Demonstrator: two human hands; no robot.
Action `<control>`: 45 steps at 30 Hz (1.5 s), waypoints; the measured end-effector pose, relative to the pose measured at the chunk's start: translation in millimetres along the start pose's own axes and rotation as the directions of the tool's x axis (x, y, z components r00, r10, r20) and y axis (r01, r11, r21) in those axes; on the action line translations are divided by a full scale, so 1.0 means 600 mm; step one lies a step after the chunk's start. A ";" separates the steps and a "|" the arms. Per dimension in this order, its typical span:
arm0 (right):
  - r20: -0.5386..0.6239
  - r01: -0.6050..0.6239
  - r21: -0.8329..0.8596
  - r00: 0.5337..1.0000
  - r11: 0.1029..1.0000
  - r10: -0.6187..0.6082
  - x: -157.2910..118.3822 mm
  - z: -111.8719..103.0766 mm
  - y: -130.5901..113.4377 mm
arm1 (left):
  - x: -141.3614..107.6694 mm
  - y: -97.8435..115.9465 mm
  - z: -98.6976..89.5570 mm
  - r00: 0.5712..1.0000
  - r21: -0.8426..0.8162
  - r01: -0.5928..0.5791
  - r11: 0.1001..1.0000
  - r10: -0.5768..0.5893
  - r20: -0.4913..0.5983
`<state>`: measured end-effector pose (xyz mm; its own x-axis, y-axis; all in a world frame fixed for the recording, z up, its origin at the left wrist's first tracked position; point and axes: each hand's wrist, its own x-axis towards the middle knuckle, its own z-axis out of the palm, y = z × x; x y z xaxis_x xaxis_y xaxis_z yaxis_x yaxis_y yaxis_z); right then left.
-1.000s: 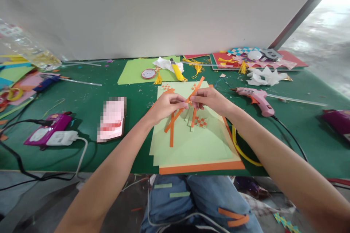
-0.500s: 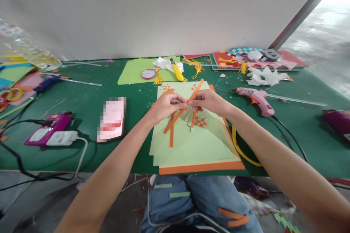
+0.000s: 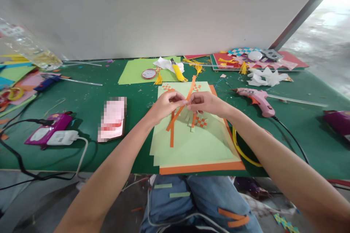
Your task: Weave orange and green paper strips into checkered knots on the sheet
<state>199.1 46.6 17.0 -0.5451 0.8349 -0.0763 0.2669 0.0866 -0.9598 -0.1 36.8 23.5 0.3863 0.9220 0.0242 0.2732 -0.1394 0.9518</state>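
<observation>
Both hands, left hand (image 3: 164,105) and right hand (image 3: 205,102), pinch orange paper strips (image 3: 179,111) mid-frame. A pink glue gun (image 3: 255,99) lies right, a phone (image 3: 112,119) left, on the green table (image 3: 82,94).

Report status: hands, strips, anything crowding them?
Left hand and right hand both pinching crossed orange paper strips. Strips above light green sheet. Pink glue gun clear, right.

My left hand (image 3: 166,104) and right hand (image 3: 205,102) cover the spot where the orange paper strips (image 3: 177,113) cross, so I cannot tell how my fingertips grip them there. Left of my left hand lies a flat pink thing (image 3: 112,118) blurred into blocks. Far right of my right hand, a purple device (image 3: 339,122) is cut off by the edge. The small woven square (image 3: 201,122) below my right hand is partly hidden.
</observation>
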 end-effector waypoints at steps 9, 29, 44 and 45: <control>-0.085 0.018 -0.106 0.996 0.994 -0.027 -0.002 0.007 0.000 | -0.002 0.004 0.000 0.997 -0.083 0.048 0.995 -0.043 0.059; 0.003 -0.040 0.161 0.999 0.986 0.040 -0.003 0.002 -0.003 | -0.006 0.008 0.003 0.992 -0.052 -0.122 0.991 0.121 -0.032; 0.067 -0.020 0.237 0.998 0.971 0.005 -0.003 -0.002 -0.002 | -0.011 -0.001 0.011 0.889 0.268 -0.336 0.903 0.398 -0.227; 0.053 -0.012 0.217 0.999 0.976 0.001 -0.003 -0.001 -0.003 | -0.011 0.000 0.010 0.905 0.225 -0.308 0.924 0.358 -0.231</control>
<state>200.2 45.0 18.7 -0.5860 0.8052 -0.0913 0.0945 -0.0440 -0.9945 2.9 28.8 21.5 0.2438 0.8679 0.4329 0.3314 -0.4940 0.8038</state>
